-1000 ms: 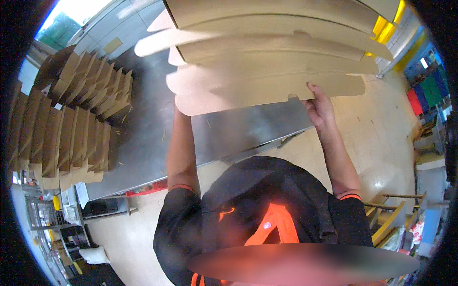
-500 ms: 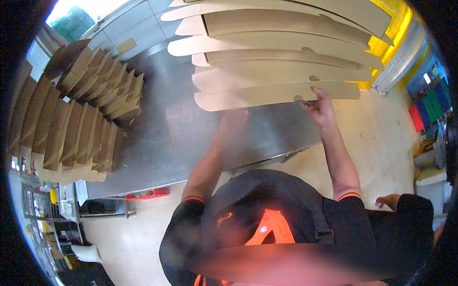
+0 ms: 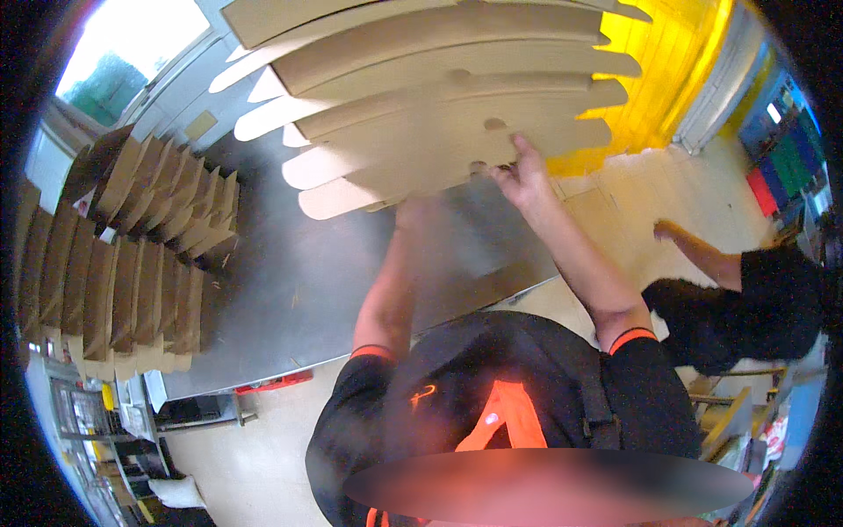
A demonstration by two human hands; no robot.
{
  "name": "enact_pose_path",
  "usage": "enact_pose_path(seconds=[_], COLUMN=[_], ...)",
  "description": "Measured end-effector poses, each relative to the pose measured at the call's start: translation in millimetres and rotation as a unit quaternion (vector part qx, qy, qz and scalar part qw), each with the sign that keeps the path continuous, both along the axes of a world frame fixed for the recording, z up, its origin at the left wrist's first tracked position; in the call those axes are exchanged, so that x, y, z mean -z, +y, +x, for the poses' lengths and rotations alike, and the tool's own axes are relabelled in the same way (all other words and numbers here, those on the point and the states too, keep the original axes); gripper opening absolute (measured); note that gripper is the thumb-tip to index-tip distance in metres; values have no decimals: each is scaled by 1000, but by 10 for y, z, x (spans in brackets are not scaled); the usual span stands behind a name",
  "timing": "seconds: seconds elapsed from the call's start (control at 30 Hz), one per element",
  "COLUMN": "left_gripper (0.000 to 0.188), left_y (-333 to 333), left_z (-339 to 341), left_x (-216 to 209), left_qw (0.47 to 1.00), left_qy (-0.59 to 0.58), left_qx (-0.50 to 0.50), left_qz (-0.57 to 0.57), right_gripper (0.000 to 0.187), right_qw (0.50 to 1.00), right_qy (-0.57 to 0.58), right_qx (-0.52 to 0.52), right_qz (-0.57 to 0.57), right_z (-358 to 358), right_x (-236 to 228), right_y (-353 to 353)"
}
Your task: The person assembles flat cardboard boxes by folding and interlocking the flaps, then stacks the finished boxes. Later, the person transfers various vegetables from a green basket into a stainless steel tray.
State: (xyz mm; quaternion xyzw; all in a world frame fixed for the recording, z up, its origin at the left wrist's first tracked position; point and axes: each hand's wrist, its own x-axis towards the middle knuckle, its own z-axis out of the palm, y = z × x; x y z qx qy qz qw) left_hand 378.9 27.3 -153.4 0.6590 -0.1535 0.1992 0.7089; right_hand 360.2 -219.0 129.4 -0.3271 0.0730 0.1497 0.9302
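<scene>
A tall stack of brown cardboard boxes (image 3: 413,132), nested one in another, is held up in front of me over the steel table (image 3: 290,255). My right hand (image 3: 520,176) grips the lowest box at its near edge, thumb on the cardboard beside a small round hole. At the stack's lower edge, left of centre, is my left hand (image 3: 419,209); it bears the stack from below, and its fingers are hidden and blurred.
More stacks of nested cardboard boxes (image 3: 132,281) stand on the table's left part. A yellow curtain-like sheet (image 3: 654,79) hangs at the far right. Another person's arm (image 3: 707,259) reaches in at the right. A shelf rack (image 3: 88,422) stands at lower left.
The held stack has shifted left in view, with both my hands along with it. The other person at the right has moved farther up in view, arm stretched out.
</scene>
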Motion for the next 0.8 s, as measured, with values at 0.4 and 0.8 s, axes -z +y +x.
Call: enact_pose_path(seconds=[0.4, 0.8], left_gripper=[40, 35], left_y=[94, -121], left_z=[-831, -266], left_x=[-294, -702], left_qw=[937, 967], left_qy=[84, 133], left_qx=[-71, -124], left_qz=[333, 176], right_gripper=[37, 37], right_qw=[995, 993], right_qy=[53, 29], right_qx=[-7, 4], right_qz=[78, 114], right_z=[734, 981], right_x=[137, 320], right_y=[400, 262])
